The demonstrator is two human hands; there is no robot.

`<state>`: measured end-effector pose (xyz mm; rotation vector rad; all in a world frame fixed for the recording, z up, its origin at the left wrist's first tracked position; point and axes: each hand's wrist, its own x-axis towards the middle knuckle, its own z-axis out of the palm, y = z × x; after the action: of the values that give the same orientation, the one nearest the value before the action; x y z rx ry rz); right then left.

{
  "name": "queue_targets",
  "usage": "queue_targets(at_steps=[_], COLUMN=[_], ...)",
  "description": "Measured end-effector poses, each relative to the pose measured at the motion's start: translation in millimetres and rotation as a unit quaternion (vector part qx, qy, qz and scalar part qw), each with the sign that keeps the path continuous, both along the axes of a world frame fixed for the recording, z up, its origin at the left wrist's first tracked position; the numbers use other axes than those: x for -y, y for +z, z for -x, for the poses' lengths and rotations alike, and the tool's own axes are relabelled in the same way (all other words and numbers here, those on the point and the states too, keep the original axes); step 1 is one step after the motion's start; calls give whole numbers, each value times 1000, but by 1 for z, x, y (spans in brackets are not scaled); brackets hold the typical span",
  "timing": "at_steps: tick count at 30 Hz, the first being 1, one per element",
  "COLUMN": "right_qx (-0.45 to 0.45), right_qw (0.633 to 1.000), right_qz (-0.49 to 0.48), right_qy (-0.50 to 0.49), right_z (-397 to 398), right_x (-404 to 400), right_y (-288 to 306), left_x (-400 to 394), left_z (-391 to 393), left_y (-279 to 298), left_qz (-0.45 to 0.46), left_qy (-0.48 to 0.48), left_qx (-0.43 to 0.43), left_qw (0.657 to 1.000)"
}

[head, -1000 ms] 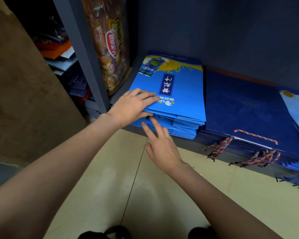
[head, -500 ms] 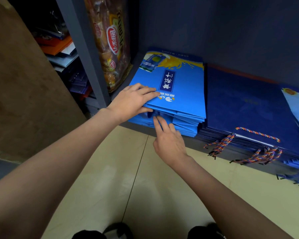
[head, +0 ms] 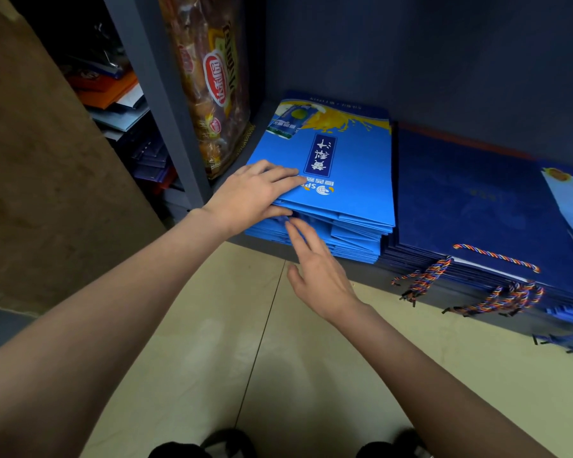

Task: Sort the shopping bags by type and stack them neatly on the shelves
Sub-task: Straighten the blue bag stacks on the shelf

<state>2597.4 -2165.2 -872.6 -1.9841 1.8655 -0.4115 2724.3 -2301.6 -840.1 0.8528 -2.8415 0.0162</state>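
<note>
Left hand (head: 255, 193) grasps the near edge of the light-blue bag stack (head: 348, 180), fingers above, thumb beneath; right hand (head: 321, 269), released, fingertips touching lower bags.

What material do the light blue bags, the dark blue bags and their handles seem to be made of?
Light blue bags: probably coated paper or thin card; they lie flat with sharp folded edges and crisp print. Dark blue bags: likely matte paper, perhaps faintly textured; dull surface, thin stacked edges. Handles: twisted multicoloured cord, probably textile, with frayed ends. The snack packet beside them looks like glossy plastic film.
</note>
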Motion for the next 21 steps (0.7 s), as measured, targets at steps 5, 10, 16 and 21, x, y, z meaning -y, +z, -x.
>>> queue_targets(at_steps=[5,10,16,21], right_qx=[-48,-31,-31,-68], right_qw=[998,999,999,997], right_qz=[-29,-21,-27,-25], right_qy=[-30,18,23,-2], right_z=[23,9,-6,-11], right_x=[-9,-18,7,13], right_y=[-4,1,2,3], left_x=[3,3,3,7], left_z=[-2,-1,1,-1], left_y=[0,2,4,4], left_qz=[-17,-15,-6,7], left_qy=[15,15,9,4], left_qx=[27,35,19,21], left_qw=[999,999,1000,1000])
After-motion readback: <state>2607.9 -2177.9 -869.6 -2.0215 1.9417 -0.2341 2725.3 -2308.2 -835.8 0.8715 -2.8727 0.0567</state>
